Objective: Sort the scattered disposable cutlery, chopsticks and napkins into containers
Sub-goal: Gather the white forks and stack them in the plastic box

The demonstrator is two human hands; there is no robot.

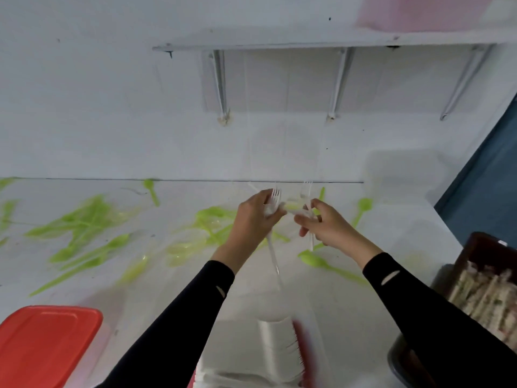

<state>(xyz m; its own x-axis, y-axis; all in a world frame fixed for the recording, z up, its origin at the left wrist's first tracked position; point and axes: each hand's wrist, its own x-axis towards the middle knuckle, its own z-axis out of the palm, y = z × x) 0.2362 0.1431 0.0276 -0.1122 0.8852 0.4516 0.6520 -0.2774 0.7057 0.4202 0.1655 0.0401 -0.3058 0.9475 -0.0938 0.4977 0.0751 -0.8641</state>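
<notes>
Several blurred white forks (275, 198), left grip (251, 219), right grip (328, 229)

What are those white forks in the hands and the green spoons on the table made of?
The white forks: probably thin plastic; milky, half see-through, smooth. The green spoons: probably plastic too; one even bright colour, faintly glossy, some translucent.

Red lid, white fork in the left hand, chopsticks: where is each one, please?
Red lid (47, 345): head view, its flat top.
White fork (276, 195): head view, its tines.
Chopsticks (486, 292): head view, middle of the pile.
</notes>
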